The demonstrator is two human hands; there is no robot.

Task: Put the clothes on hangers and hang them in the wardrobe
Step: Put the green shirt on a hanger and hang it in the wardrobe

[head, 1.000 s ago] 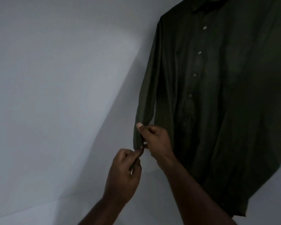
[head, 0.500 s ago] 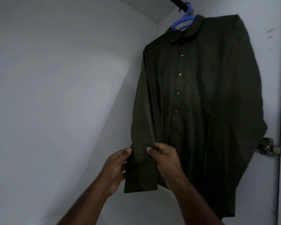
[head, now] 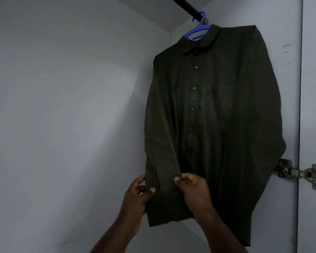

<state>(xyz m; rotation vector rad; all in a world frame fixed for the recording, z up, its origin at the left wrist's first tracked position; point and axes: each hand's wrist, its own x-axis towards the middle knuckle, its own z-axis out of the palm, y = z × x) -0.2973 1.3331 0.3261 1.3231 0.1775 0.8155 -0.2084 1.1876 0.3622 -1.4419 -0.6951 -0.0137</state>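
The shirt [head: 217, 115] hangs on a blue hanger [head: 197, 30] hooked over the dark rail [head: 186, 6] near the wardrobe's right wall, so this garment already sits where the task wants it. It hangs buttoned and facing outward, its collar covering most of the hanger, which keeps the shoulders spread and the front flat.

Both hands work on the sleeve [head: 161, 161] on the side toward the back corner. The left hand [head: 137, 194] pinches the sleeve's outer edge between thumb and fingers; the right hand [head: 192, 187] pinches the inner edge, thumb on the front of the cloth. Each grip is closed on the fabric, and together they hold the lower sleeve spread flat, probably to smooth it so it falls straight.

The cuff hangs just below the two grips, while the body of the shirt rises above and to the right of them. A door hinge [head: 299, 174] shows at the right edge, partly behind the shirt's far side.
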